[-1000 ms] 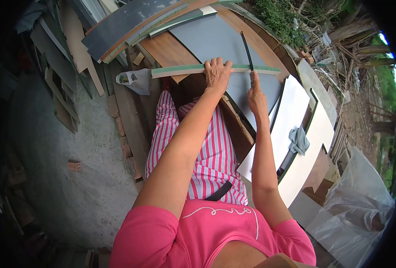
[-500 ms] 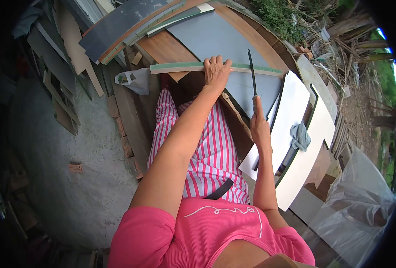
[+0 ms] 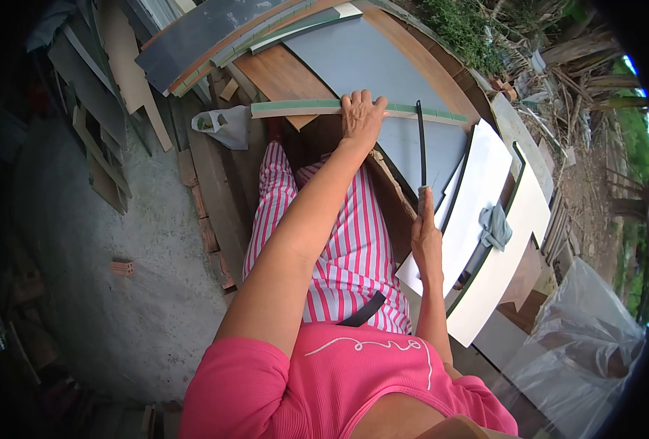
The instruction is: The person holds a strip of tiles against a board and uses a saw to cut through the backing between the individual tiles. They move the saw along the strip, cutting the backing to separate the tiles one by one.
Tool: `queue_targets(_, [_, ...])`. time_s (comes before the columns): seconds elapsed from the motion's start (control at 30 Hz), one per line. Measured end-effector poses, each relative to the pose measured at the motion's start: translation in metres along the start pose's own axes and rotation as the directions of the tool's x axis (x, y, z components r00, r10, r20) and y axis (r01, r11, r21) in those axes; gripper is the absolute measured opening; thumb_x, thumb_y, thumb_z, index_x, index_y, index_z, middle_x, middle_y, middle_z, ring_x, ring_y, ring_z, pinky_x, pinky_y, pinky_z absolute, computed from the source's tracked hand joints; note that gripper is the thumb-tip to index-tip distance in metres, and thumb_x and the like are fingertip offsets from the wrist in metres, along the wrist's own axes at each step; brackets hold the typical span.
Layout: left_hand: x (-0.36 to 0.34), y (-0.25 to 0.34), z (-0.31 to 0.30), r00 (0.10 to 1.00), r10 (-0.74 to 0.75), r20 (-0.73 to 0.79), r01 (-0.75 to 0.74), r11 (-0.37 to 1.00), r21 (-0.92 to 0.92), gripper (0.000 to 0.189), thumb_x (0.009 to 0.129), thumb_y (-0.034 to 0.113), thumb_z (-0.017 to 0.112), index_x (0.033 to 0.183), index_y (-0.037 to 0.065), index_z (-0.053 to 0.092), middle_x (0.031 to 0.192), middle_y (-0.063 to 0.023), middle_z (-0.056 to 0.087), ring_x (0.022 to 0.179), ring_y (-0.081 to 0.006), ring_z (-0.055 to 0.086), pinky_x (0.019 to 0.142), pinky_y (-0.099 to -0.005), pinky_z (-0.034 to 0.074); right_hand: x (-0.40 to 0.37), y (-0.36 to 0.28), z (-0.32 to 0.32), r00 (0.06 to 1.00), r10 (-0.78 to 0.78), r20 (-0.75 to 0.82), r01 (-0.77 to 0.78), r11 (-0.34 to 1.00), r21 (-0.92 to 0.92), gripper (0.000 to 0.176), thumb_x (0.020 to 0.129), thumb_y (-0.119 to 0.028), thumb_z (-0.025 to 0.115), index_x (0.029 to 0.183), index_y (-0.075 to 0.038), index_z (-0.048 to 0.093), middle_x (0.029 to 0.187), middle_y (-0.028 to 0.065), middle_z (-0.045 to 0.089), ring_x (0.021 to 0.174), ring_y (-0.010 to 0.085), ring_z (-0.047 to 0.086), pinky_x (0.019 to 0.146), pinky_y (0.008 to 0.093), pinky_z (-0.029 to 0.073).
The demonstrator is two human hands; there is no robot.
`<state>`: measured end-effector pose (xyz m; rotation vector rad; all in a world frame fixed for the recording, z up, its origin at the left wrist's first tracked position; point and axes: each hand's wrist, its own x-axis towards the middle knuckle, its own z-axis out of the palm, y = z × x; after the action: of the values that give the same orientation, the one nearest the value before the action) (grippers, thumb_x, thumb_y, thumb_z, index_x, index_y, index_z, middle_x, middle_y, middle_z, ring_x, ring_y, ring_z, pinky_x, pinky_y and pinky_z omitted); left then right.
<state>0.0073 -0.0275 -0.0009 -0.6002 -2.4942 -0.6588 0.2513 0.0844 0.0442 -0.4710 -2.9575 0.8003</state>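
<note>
Head view, looking down past pink shirt and pink-striped trousers.

L hand [image 3: 361,117]: palm down on a long green-edged strip [image 3: 295,107], fingers stretched flat, tips over its far edge. Grip not closed, just pressing on top. The strip runs left-right across the near corner of the table [image 3: 280,77], over the brown wood top and a grey panel [image 3: 368,58]; its left end sticks out past the table edge.

R hand [image 3: 427,234]: grip pressed together round the near end of a thin dark blade [image 3: 421,143]. The blade points away from the body, approx. straight up the frame, and lies over the grey panel. Its far tip crosses the strip just right of the L hand's fingers. Can't tell if the blade has teeth.

Around:
- White panels [image 3: 478,190] stacked right of the R hand, with a grey cloth [image 3: 494,227] on them.
- Pile of curved boards [image 3: 214,36] at the table's far left.
- White plastic bag [image 3: 225,124] below the strip's left end.
- Clear plastic sheeting [image 3: 587,344] lower right.
- Brick [image 3: 122,267] on the concrete floor, well apart to the left.
</note>
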Motion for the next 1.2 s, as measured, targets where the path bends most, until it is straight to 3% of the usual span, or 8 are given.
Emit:
queue_targets(0.1, [0.000, 0.001, 0.001, 1.000, 0.003, 0.013, -0.003, 1.000, -0.011, 0.021, 0.082, 0.029, 0.067, 0.091, 0.011, 0.061, 0.088, -0.0110, 0.056, 0.088, -0.0290, 0.052, 0.080, -0.0426, 0.036, 0.001, -0.006, -0.008, 0.985, 0.123, 0.122, -0.128, 0.991, 0.031, 0.069, 0.092, -0.001, 0.036, 0.151, -0.024, 0.009, 0.142, 0.0156, 0.043, 0.103, 0.0422, 0.061, 0.089, 0.0476, 0.051])
queue_targets(0.27, [0.006, 0.000, 0.005, 0.997, -0.065, 0.030, 0.066, 0.998, -0.014, 0.021, 0.082, 0.029, 0.067, 0.092, 0.011, 0.061, 0.088, -0.0110, 0.056, 0.089, -0.0291, 0.052, 0.080, -0.0429, 0.035, 0.072, -0.015, -0.008, 0.988, 0.111, 0.106, -0.116, 0.992, 0.046, 0.067, 0.091, 0.000, 0.034, 0.151, -0.019, 0.011, 0.143, 0.0143, 0.043, 0.112, 0.0404, 0.057, 0.094, 0.0455, 0.048])
queue_targets(0.37, [0.000, 0.000, 0.001, 0.999, -0.036, 0.035, 0.036, 0.999, -0.003, 0.021, 0.082, 0.029, 0.066, 0.093, 0.011, 0.061, 0.089, -0.0113, 0.056, 0.091, -0.0291, 0.052, 0.081, -0.0434, 0.035, 0.125, 0.004, 0.014, 0.945, -0.282, -0.166, 0.292, 0.956, 0.037, 0.063, 0.092, -0.003, 0.037, 0.149, -0.015, 0.015, 0.138, 0.0188, 0.047, 0.085, 0.0449, 0.064, 0.077, 0.0506, 0.052])
queue_targets(0.57, [0.004, 0.000, 0.002, 0.999, -0.048, 0.012, 0.048, 0.999, -0.015, 0.022, 0.082, 0.028, 0.067, 0.094, 0.011, 0.060, 0.088, -0.0117, 0.055, 0.090, -0.0291, 0.051, 0.081, -0.0435, 0.035, 0.127, -0.007, 0.016, 0.978, -0.175, -0.115, 0.178, 0.984, 0.015, 0.063, 0.092, -0.005, 0.038, 0.150, -0.015, 0.016, 0.120, 0.0260, 0.058, 0.080, 0.0459, 0.063, 0.073, 0.0528, 0.048])
queue_targets(0.8, [0.009, 0.000, 0.011, 0.999, -0.013, -0.030, 0.012, 1.000, -0.013, 0.022, 0.081, 0.029, 0.068, 0.093, 0.011, 0.061, 0.087, -0.0119, 0.055, 0.088, -0.0289, 0.051, 0.080, -0.0431, 0.035, -0.007, -0.002, -0.023, 0.950, 0.261, 0.171, -0.280, 0.955, 0.100, 0.068, 0.093, -0.004, 0.039, 0.150, -0.029, 0.012, 0.119, 0.0267, 0.059, 0.085, 0.0383, 0.067, 0.071, 0.0488, 0.052])
queue_targets(0.9, [0.010, 0.001, 0.013, 1.000, -0.025, -0.012, 0.025, 0.999, -0.034, 0.022, 0.081, 0.028, 0.068, 0.092, 0.011, 0.061, 0.087, -0.0119, 0.055, 0.088, -0.0288, 0.051, 0.081, -0.0431, 0.035, -0.025, 0.011, -0.025, 0.977, 0.190, -0.091, -0.184, 0.980, 0.074, 0.066, 0.095, -0.006, 0.038, 0.151, -0.031, 0.015, 0.117, 0.0238, 0.061, 0.076, 0.0316, 0.067, 0.072, 0.0434, 0.053])
queue_targets(1.0, [0.008, 0.004, 0.009, 1.000, -0.020, -0.005, 0.020, 1.000, -0.003, 0.022, 0.081, 0.028, 0.068, 0.093, 0.010, 0.060, 0.087, -0.0114, 0.055, 0.089, -0.0285, 0.051, 0.081, -0.0430, 0.035, -0.012, -0.011, -0.039, 0.938, 0.345, 0.025, -0.344, 0.922, 0.179, 0.066, 0.095, -0.006, 0.036, 0.150, -0.032, 0.011, 0.120, 0.0265, 0.059, 0.080, 0.0346, 0.068, 0.074, 0.0477, 0.053])
queue_targets(1.2, [0.005, 0.008, 0.003, 0.998, -0.016, 0.064, 0.015, 1.000, 0.018, 0.021, 0.083, 0.024, 0.064, 0.098, 0.009, 0.061, 0.093, -0.0108, 0.055, 0.094, -0.0267, 0.050, 0.088, -0.0436, 0.034, 0.029, -0.021, 0.003, 0.996, -0.083, -0.035, 0.086, 0.991, 0.105, 0.063, 0.097, -0.004, 0.036, 0.151, -0.024, 0.011, 0.135, 0.0211, 0.049, 0.109, 0.0412, 0.059, 0.092, 0.0497, 0.050])
